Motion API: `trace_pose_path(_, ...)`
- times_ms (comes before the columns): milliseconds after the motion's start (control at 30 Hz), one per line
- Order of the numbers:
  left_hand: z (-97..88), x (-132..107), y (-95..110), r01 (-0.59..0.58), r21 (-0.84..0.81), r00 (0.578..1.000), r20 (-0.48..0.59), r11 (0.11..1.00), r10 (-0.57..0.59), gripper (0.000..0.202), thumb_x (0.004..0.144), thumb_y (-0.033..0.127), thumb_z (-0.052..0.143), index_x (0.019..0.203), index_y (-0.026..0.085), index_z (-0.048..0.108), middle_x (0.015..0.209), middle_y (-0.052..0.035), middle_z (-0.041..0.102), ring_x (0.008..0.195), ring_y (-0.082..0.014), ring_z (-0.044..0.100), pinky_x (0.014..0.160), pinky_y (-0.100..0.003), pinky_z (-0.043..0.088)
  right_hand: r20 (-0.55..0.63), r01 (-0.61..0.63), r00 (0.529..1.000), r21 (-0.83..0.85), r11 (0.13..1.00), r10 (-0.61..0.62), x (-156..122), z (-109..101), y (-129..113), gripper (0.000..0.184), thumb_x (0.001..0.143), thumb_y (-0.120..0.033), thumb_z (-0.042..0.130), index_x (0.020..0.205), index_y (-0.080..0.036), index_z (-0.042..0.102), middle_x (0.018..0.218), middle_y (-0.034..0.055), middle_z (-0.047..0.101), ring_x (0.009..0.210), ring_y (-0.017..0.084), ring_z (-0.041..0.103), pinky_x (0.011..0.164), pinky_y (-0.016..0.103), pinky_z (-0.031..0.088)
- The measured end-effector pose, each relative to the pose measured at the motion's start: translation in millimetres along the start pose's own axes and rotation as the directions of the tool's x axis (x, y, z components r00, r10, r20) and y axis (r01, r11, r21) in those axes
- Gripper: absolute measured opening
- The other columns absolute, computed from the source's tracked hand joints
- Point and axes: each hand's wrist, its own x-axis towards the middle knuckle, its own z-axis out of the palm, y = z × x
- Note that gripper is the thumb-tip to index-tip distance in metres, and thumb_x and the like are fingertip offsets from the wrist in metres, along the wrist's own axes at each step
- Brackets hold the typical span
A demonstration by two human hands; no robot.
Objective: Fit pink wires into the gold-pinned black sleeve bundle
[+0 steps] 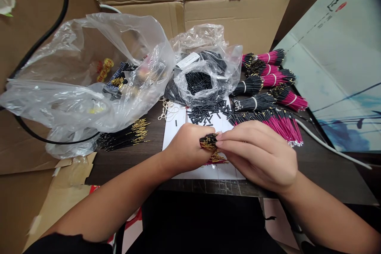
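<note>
My left hand (187,147) is closed in a fist around a bundle of wires (209,142); their black ends with gold tips poke out of the fist toward the right. At those ends, the fingertips of my right hand (262,152) are pressed together, and whatever they pinch is too small to make out. Beneath both hands lies a white paper sheet (184,172), on which more gold-tipped red wires (218,157) show partly. Just beyond the hands, loose short black sleeves (204,114) are scattered in front of an open clear bag (223,87) full of the same sleeves.
At the left, a big clear plastic bag (74,99) stands beside black wires with gold ends (125,135). Tied pink and black wire bundles (256,103) are stacked at the right, near a white cable (330,147). Cardboard (232,20) walls the back; a pale panel (342,67) leans at right.
</note>
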Motion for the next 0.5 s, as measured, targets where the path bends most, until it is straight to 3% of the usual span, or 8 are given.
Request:
trace_pose_path(167, -0.8, 1.4, 1.1, 0.106, -0.165, 0.994, 0.038, 0.981, -0.101, 0.021, 0.076, 0.016, 0.047, 0.057, 0.016, 0.037, 0.054, 0.0059, 0.035, 0.054, -0.0063, 0.031, 0.051, -0.020, 0.026, -0.005, 0.084, 0.996, -0.135, 0.987, -0.085, -5.6, 2.9, 4.6, 0.036, 0.076, -0.016, 0.071, 0.111, -0.017, 0.065, 0.109, 0.0098, 0.070, 0.095, 0.020, 0.066, 0.079, 0.035, 0.057)
trace_pose_path(333, -0.5, 2.8, 1.8, 0.226, -0.259, 0.974, 0.054, 0.939, -0.219, 0.026, 0.081, 0.022, 0.045, 0.058, 0.017, 0.033, 0.056, 0.0051, 0.034, 0.056, -0.0072, 0.031, 0.051, -0.021, 0.025, 0.039, 0.018, 0.999, -0.118, 0.993, -0.014, -9.0, 8.6, 7.8, 0.047, 0.077, -0.023, 0.069, 0.123, -0.020, 0.058, 0.124, 0.0106, 0.063, 0.110, 0.024, 0.060, 0.092, 0.045, 0.053)
trace_pose_path(500, -3.7, 5.4, -3.5, 0.175, -0.229, 0.982, -0.028, 0.958, -0.187, 0.032, 0.085, 0.031, 0.049, 0.060, 0.017, 0.036, 0.057, 0.0048, 0.033, 0.056, -0.0080, 0.030, 0.053, -0.022, 0.024, 0.030, -0.101, 0.994, -0.128, 0.987, 0.106, -3.1, 4.5, 24.4, 0.047, 0.081, -0.026, 0.064, 0.127, -0.022, 0.055, 0.128, 0.0106, 0.058, 0.115, 0.027, 0.054, 0.096, 0.050, 0.045)
